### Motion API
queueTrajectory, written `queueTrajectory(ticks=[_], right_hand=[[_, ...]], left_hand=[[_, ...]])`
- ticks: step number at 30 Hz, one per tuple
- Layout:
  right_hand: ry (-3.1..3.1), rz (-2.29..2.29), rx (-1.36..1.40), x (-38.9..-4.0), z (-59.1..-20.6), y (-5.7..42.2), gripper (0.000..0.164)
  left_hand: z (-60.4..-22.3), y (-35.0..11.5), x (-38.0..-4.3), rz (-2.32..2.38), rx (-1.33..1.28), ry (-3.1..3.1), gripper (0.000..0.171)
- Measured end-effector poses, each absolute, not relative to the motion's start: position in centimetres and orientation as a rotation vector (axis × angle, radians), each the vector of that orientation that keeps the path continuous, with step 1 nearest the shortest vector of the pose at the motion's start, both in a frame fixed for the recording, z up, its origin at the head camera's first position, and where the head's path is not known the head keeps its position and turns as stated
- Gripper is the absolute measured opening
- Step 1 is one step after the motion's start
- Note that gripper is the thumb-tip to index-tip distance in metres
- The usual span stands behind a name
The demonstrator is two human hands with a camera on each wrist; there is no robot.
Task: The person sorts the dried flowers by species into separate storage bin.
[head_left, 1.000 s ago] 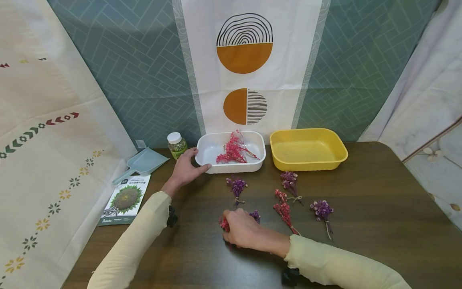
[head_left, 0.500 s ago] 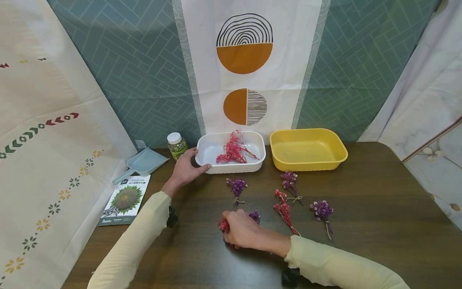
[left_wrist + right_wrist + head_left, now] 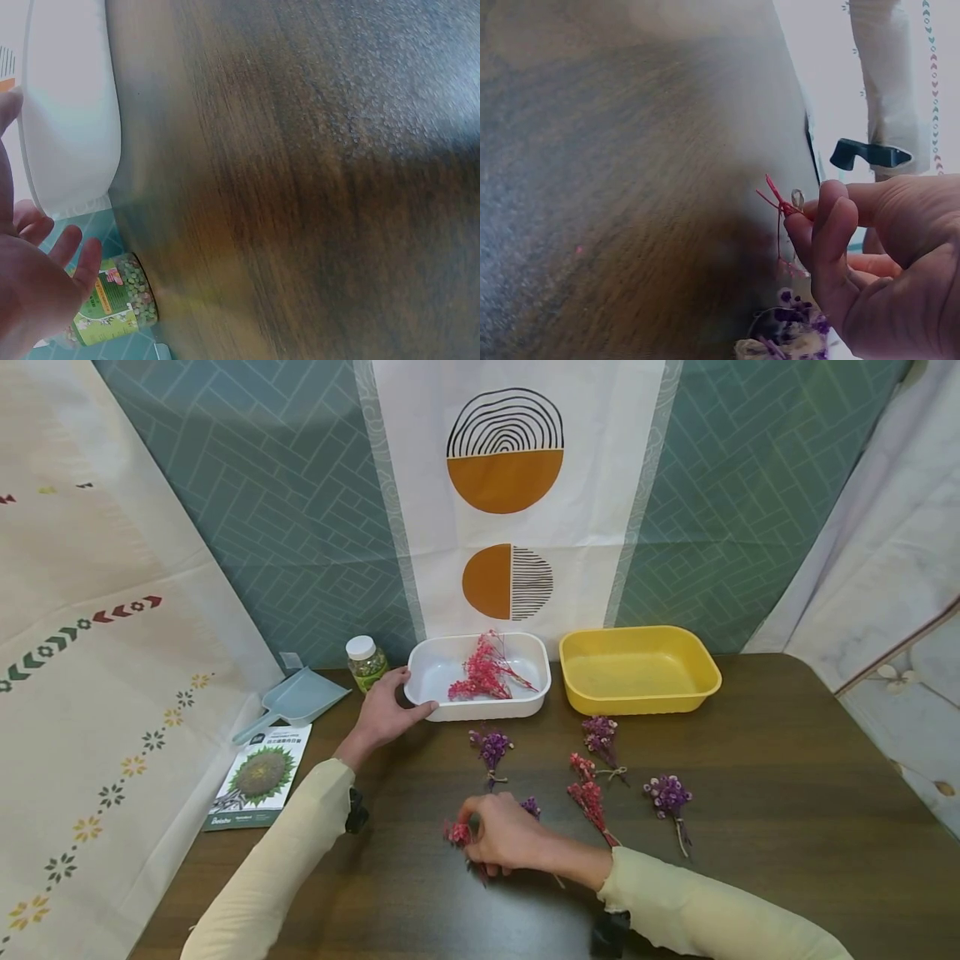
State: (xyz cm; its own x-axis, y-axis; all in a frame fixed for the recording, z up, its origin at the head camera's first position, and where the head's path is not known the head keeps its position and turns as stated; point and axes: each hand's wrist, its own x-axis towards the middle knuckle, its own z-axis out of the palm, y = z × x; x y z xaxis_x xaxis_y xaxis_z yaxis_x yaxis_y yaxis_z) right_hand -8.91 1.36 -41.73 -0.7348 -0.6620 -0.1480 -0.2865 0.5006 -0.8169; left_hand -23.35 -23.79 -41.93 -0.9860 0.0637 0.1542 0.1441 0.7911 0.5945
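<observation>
My right hand (image 3: 506, 835) pinches the tied stems of a small bunch of pink-red dried flowers (image 3: 457, 833), low over the table. In the right wrist view its red stem ends (image 3: 781, 204) poke out past the fingertips. A purple dried bunch (image 3: 530, 807) is partly hidden behind that hand. At the left end of a white plastic tub (image 3: 486, 712), my left hand (image 3: 386, 710) holds the corner, thumb on the near rim and fingers round the side. Loose pink-red dried flowers (image 3: 483, 672) lie inside the tub.
Bunches of dried flowers lie about the table: purple (image 3: 492, 750), purple (image 3: 600, 737), red (image 3: 588, 797) and purple (image 3: 667, 797). A yellow tub (image 3: 641, 703) stands right of the white one. At the left are a lidded jar (image 3: 367, 664), a blue dustpan (image 3: 303, 695) and a seed packet (image 3: 258, 777).
My right hand rises slightly with the pink-red bunch, whose flower heads shift left and show more. My left hand stays on the white tub.
</observation>
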Motion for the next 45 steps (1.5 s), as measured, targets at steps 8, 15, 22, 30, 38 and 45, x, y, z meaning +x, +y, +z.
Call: queueTrajectory(ticks=[8, 15, 22, 30, 38, 45], right_hand=[[2.264, -1.179, -0.775, -9.2, -41.6, 1.6, 0.026], [2.205, -1.265, -0.737, -10.2, -40.9, 2.2, 0.026], [2.117, -1.356, -0.733, -11.6, -40.0, 3.0, 0.027], [2.107, -1.407, -0.678, -13.9, -38.6, 3.7, 0.032], [2.06, -1.511, -0.663, -16.3, -37.3, 3.9, 0.038], [2.097, -1.546, -0.639, -18.2, -36.7, 3.4, 0.039]], left_hand=[[-42.2, -24.0, -23.5, -0.954, -0.17, -2.854, 0.081], [-42.1, -24.1, -23.4, -0.954, -0.169, -2.848, 0.082], [-42.1, -24.0, -23.3, -0.966, -0.155, -2.851, 0.081], [-42.1, -24.1, -23.3, -0.975, -0.16, -2.854, 0.081], [-42.1, -24.0, -23.3, -0.978, -0.187, -2.836, 0.08], [-42.1, -24.0, -23.4, -0.987, -0.212, -2.808, 0.079]])
